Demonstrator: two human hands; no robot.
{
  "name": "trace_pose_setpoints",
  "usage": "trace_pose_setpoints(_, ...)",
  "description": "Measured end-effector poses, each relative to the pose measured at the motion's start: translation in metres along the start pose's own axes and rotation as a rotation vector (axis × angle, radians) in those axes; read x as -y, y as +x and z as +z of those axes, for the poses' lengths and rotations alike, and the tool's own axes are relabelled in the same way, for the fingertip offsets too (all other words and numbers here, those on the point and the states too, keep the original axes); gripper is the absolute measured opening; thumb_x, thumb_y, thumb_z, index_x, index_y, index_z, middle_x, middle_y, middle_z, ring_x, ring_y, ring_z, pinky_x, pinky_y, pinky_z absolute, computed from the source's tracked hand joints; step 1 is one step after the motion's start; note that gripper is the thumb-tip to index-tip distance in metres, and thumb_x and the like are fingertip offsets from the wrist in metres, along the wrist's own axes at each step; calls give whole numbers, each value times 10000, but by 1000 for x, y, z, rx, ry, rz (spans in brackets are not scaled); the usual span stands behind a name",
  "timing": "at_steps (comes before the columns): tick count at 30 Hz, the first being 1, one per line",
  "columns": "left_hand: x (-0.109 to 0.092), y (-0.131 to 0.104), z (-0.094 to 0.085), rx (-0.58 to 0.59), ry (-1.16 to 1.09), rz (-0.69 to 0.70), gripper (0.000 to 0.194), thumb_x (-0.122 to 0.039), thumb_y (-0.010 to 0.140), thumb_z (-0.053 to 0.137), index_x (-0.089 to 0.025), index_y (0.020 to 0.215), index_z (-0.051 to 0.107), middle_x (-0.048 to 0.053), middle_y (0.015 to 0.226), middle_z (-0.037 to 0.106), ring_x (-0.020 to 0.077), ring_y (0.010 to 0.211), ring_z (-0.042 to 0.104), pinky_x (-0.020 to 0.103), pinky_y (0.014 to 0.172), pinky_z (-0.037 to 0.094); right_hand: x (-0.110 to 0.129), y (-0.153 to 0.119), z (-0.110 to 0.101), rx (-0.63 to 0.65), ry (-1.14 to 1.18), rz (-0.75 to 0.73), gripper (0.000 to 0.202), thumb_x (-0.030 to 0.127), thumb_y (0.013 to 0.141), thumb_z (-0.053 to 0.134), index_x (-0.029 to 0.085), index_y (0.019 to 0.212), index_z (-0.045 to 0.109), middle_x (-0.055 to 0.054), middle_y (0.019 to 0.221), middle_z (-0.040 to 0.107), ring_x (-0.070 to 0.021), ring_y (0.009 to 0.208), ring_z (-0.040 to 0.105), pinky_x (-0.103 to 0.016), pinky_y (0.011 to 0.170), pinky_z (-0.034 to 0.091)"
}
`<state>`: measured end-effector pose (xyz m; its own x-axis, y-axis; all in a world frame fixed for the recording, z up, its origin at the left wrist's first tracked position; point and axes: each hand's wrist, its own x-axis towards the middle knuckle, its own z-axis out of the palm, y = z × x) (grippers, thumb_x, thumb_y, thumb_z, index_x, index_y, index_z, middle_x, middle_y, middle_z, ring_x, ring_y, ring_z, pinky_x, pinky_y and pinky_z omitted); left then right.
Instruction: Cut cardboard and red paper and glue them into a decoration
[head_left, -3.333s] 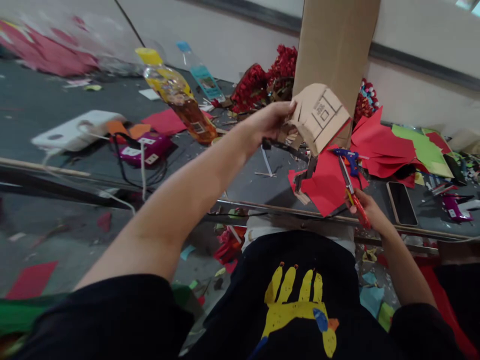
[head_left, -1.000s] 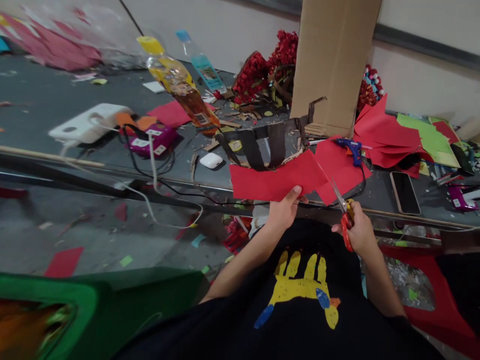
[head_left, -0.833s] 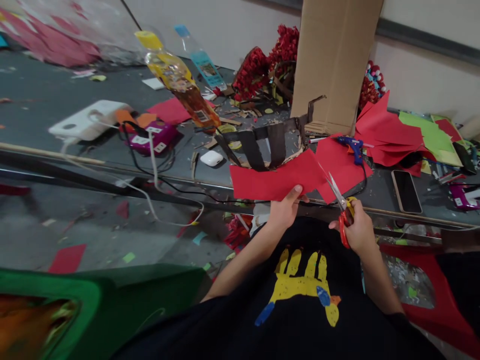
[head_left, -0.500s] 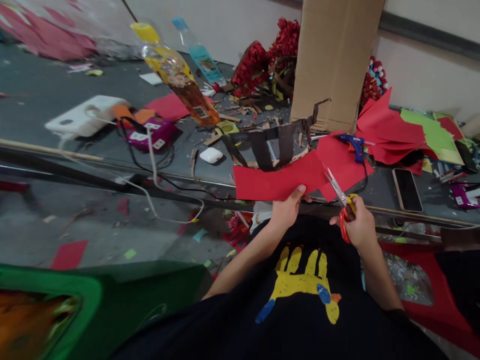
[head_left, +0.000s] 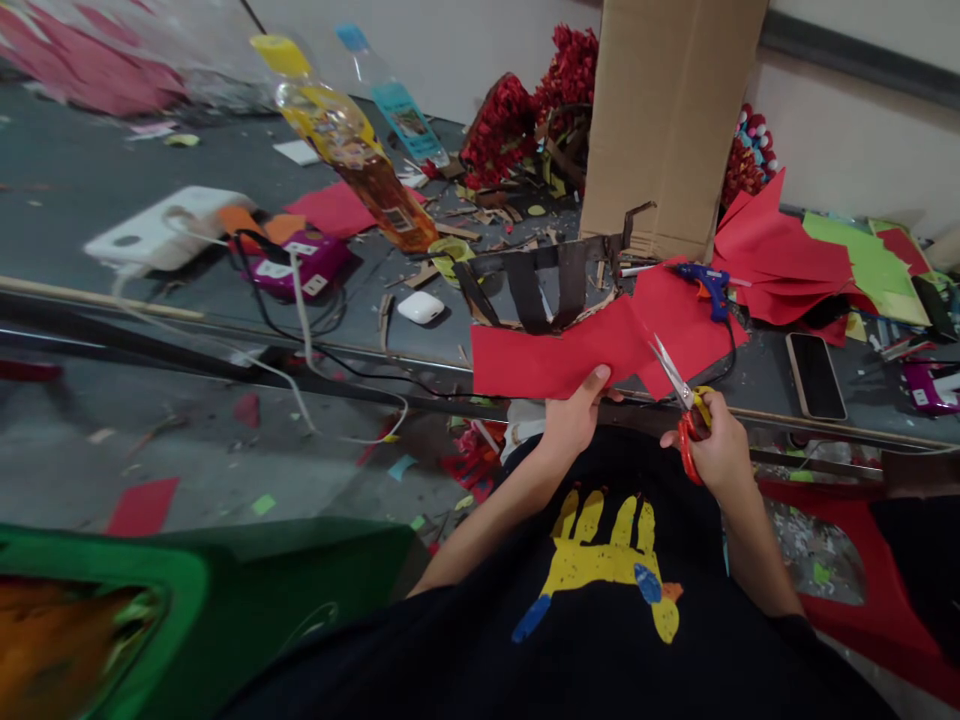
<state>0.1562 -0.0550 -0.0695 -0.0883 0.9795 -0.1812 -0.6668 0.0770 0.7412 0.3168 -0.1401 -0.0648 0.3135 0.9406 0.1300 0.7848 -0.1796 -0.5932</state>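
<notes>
My left hand [head_left: 576,415] grips the lower edge of a red paper strip [head_left: 536,360], thumb on top and the fingers underneath. In my right hand [head_left: 720,440] is a pair of scissors [head_left: 681,385] with red and yellow handles. Its blades point up and to the left, slightly parted, close to the right end of the strip. Another red sheet [head_left: 667,310] lies on the table behind the blades, with a blue glue gun [head_left: 703,285] resting on it. Just past the strip stands a dark strip-built frame [head_left: 551,285].
An upright cardboard piece [head_left: 667,120] stands at the back. Left are a tilted amber bottle [head_left: 375,185], a white earbud case [head_left: 421,308] and a purple power block [head_left: 304,265] with cables. A phone [head_left: 816,375] lies to the right. A green bin [head_left: 300,580] stands below left.
Both hands, the paper strip and the scissors keep nearly the same pose. The view has shifted very slightly.
</notes>
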Motion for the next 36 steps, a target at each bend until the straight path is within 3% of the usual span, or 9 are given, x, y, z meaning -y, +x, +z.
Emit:
trace_pose_setpoints(7, 3, 1, -3, 24, 68, 15, 612, -410, 433, 891, -189, 942, 633, -6, 701, 670, 163, 595, 633, 267, 477, 510, -1, 0, -2, 15, 14, 0, 363, 432, 683, 605, 212, 960, 521, -42, 786, 663, -202, 644, 591, -288, 596, 424)
trace_pose_setpoints(17, 5, 1, -3, 13, 65, 10, 603, -429, 406, 897, -189, 899, 646, -1, 704, 674, 159, 593, 628, 255, 459, 514, 3, 0, -5, 102, 88, 77, 232, 359, 695, 570, 222, 873, 512, -1, 696, 649, -164, 591, 553, -251, 569, 391)
trace_pose_setpoints(27, 12, 2, -15, 85, 167, 48, 437, -475, 510, 860, -181, 738, 632, 12, 664, 661, 149, 524, 605, 287, 504, 547, 3, 1, -6, 93, 42, 56, 243, 353, 689, 540, 217, 889, 515, -25, 742, 656, -159, 559, 529, -255, 558, 381)
trace_pose_setpoints(36, 13, 2, -15, 75, 159, 47, 437, -456, 489, 871, -176, 734, 640, 28, 688, 674, 154, 529, 607, 292, 495, 559, 4, 4, -5, 42, -10, 14, 251, 395, 688, 569, 217, 857, 516, -16, 695, 614, -164, 556, 522, -255, 542, 355)
